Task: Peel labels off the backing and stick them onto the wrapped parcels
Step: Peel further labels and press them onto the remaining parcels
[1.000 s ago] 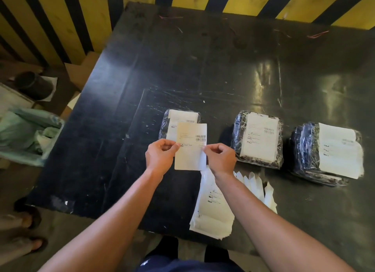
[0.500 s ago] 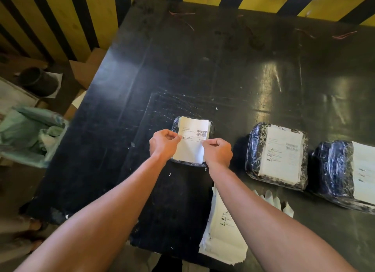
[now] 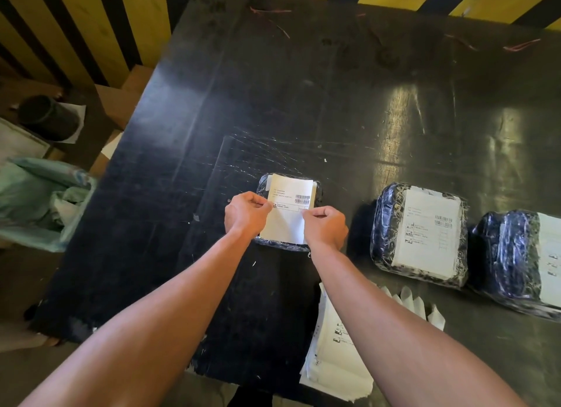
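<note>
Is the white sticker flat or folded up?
Flat. The label is spread out over the left parcel, with the left hand and right hand pinching its side edges. Whether it's stuck down yet, cannot tell.

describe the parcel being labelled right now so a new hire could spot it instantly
On the black table, three wrapped parcels lie in a row. It is the leftmost parcel, the smallest. Unlike its neighbours, both hands pinch a label over it: left hand, right hand.

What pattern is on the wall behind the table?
Yellow and black diagonal stripes on the wall, seen in the head view.
</note>
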